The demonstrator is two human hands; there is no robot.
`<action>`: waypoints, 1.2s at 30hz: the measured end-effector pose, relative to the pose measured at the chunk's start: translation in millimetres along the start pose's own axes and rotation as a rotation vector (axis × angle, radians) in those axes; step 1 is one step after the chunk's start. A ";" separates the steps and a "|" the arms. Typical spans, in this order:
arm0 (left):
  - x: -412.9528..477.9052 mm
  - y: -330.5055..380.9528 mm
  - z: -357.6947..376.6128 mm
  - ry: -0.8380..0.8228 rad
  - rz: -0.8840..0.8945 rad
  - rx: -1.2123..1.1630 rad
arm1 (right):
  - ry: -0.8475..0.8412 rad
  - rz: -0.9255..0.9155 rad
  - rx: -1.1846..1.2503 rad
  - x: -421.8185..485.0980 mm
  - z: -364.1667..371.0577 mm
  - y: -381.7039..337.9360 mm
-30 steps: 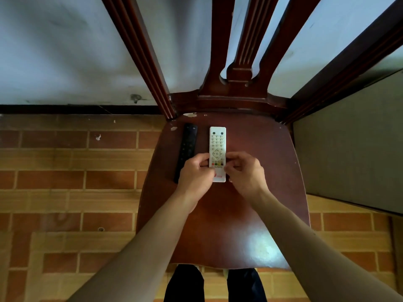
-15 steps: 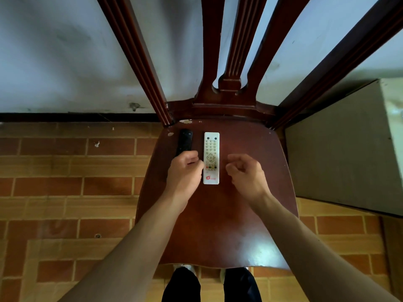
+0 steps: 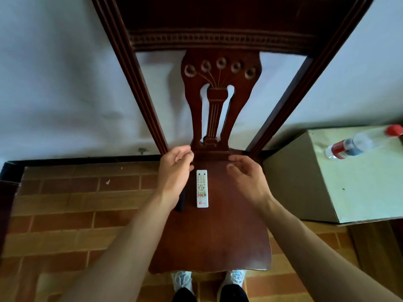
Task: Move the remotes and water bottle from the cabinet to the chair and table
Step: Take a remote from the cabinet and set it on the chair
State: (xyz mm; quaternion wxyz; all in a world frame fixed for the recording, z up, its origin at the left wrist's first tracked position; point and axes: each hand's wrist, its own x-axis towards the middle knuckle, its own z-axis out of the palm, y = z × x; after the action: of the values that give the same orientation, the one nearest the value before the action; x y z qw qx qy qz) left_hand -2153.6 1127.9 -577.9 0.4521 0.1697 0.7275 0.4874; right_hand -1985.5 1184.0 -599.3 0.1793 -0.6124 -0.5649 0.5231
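Dark red-brown wooden chair (image 3: 218,236), glossy seat w/ a curved near edge. The tall back has ribbed side posts, a beaded top rail and a carved vase-shaped centre slat w/ five round knobs. White remote (image 3: 202,188): slim plastic rectangle, rows of small buttons, coloured buttons and a red logo toward its near end. It lies flat and lengthwise on the far half of the seat. Black remote (image 3: 180,203) lies just left of it, near the seat's left edge. It is mostly hidden under the left wrist; only its near end shows. Left hand (image 3: 174,171) is over the far-left of the seat, fingers (image 3: 184,150) loosely curled, holding nothing, not on either remote. Right hand (image 3: 248,179) is to the right of the white remote, palm turned inward, fingers relaxed and half-bent, also w/ nothing in it. Water bottle (image 3: 357,142), clear plastic w/ a red cap and red-and-blue label, sits on a pale, boxy bench (image 3: 359,192) right of the chair. Can't tell if it's upright or on its side. Floor (image 3: 65,203) is brick-pattern tile in red-brown and tan. Wall (image 3: 65,83) behind is plain white, bit scuffed, w/ a dark strip (image 3: 87,159) along its foot. Two shoes (image 3: 182,282) in pale covers show under the seat's near edge.
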 end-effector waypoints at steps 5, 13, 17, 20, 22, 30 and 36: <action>-36.8 65.0 -27.2 0.022 0.082 0.000 | 0.003 -0.062 0.101 -30.9 -28.4 -72.3; -100.6 156.6 -61.4 0.001 0.216 -0.033 | 0.060 -0.193 0.272 -93.4 -68.5 -166.4; -130.0 201.9 -73.2 -0.024 0.314 -0.101 | 0.070 -0.261 0.354 -127.1 -84.2 -211.5; -150.6 237.4 -79.8 -0.046 0.389 -0.133 | 0.095 -0.340 0.369 -149.2 -94.6 -247.1; -164.7 260.5 -84.0 -0.052 0.432 -0.162 | 0.102 -0.398 0.364 -163.6 -102.7 -269.0; -210.9 311.6 -105.1 -0.102 0.566 -0.269 | 0.153 -0.536 0.481 -216.1 -124.6 -322.9; -226.7 321.1 -116.6 -0.160 0.627 -0.307 | 0.173 -0.579 0.499 -240.6 -121.4 -338.4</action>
State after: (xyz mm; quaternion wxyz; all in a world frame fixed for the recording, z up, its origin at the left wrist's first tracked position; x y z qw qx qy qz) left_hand -2190.8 1057.3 -175.7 0.3565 0.3523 0.5206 0.6912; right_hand -2009.2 1118.1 -172.5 0.5096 -0.4072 -0.5527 0.5188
